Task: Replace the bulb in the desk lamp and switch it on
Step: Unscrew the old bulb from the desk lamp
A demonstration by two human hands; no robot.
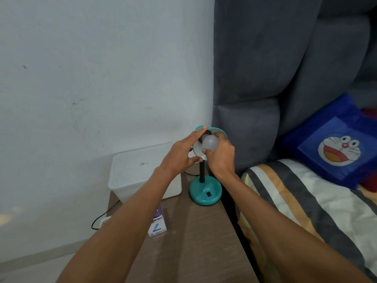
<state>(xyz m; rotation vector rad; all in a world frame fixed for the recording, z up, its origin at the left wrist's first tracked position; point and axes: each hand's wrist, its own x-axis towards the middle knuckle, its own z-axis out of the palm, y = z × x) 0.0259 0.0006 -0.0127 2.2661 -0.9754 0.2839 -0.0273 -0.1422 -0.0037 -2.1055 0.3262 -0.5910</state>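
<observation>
- Right hand [221, 155]: fingers were wrapped around the bulb [210, 143], gripping the frosted globe at the mouth of the shade [212, 132].
- Left hand [180, 154]: fingers were extended, not clenched; fingertips lay on the teal shade rim at about 10 o'clock, the thumb near the rim at about 7 o'clock. Judged to be bracing the shade, not gripping it.
- Bulb sat inside the white interior of the shade, its base toward the dark socket. Could not tell whether the thread was engaged, or whether this was the old bulb leaving or the new one going in.
- Lamp base [205, 192] stood on the bedside table [195, 242] at 6 o'clock from the shade; the black switch on it was untouched.
- A small bulb carton [157, 226] lay on the table at 8 o'clock from the base, beside a white box [142, 170].
- Lamp was unlit. Judgement: mid-swap; seating the bulb and pressing the switch remained.
</observation>
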